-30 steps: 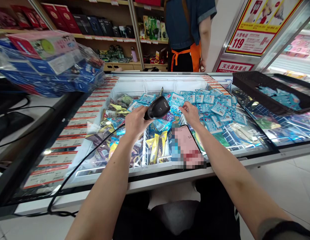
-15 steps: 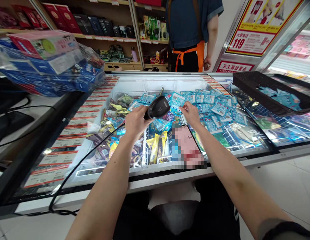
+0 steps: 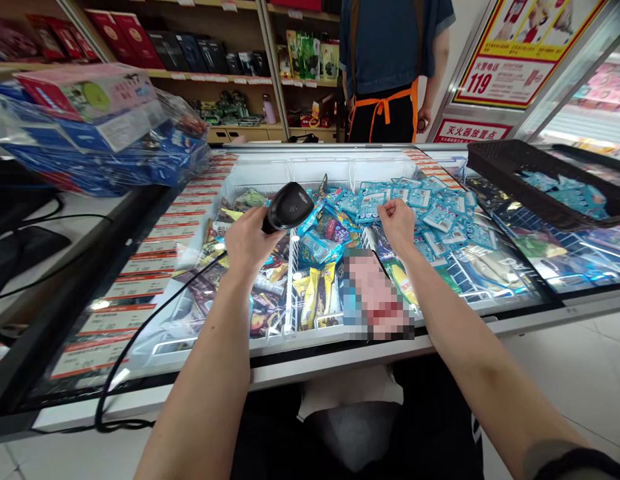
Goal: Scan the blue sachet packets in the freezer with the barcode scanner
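My left hand [image 3: 250, 241] is wrapped round the handle of a black barcode scanner [image 3: 290, 207], its head tilted over the freezer's glass top. A cord trails from it to the lower left. My right hand [image 3: 399, 223] has thumb and fingers pinched on the edge of a small blue packet [image 3: 372, 206]. That packet lies at the left side of a spread of similar blue packets [image 3: 443, 217] on the glass. Below my hands rests a phone [image 3: 374, 287], its screen pink and mostly blurred out.
Wrapped ice creams [image 3: 317, 293] show through the glass. A dark basket [image 3: 495, 167] with more blue packets stands at the right. Plastic-wrapped boxes [image 3: 105, 133] are stacked at the left. Behind the freezer a person in an orange-tied apron [image 3: 385, 100] stands near shelves.
My left hand has drawn the scanner to the left. My right hand has shifted right and slightly down, bringing the packet nearer the spread. The person behind has moved a little to the right.
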Demonstrator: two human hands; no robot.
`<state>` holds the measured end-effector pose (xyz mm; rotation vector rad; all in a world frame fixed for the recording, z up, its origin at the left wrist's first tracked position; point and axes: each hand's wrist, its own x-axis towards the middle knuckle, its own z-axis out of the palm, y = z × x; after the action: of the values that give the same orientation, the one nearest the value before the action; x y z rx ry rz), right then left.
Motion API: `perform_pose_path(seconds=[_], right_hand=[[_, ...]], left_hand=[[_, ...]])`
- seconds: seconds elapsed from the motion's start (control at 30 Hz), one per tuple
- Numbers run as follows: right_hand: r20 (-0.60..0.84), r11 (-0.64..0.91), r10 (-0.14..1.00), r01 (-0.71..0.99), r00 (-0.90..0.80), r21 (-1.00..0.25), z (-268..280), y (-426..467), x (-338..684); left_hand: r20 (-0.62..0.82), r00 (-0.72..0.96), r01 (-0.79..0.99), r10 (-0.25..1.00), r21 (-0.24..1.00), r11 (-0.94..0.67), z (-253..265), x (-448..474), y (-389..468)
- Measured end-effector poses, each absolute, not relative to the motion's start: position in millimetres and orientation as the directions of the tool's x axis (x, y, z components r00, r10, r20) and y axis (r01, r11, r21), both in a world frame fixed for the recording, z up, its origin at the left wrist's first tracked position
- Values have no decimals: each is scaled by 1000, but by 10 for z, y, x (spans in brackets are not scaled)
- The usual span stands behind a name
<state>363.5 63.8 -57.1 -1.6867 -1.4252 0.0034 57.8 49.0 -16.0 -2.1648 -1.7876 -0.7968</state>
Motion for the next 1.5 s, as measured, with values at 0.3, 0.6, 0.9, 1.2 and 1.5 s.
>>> perform_pose_path(seconds=[0.3, 0.6, 0.9, 1.2, 1.5], right_hand=[[625, 113, 751, 889, 216, -443, -531, 545, 3573], [571, 333, 814, 888, -101, -318, -481, 653, 3332], [301, 381, 904, 892, -304, -242, -299, 1169, 2809], [227, 239, 958, 929, -177, -283, -410, 1711, 2310], [166, 148, 982, 911, -90, -384, -399, 1835, 2263]], left_hand=[[530, -39, 964, 847, 243, -107, -201, 465, 545], [575, -112, 967, 811, 251, -45, -239, 333, 596], [502, -162, 975, 850, 212, 61, -161, 323, 596], [538, -262, 951, 801, 286, 119, -222, 150, 655], [567, -259, 949, 782, 301, 96, -252, 138, 696]])
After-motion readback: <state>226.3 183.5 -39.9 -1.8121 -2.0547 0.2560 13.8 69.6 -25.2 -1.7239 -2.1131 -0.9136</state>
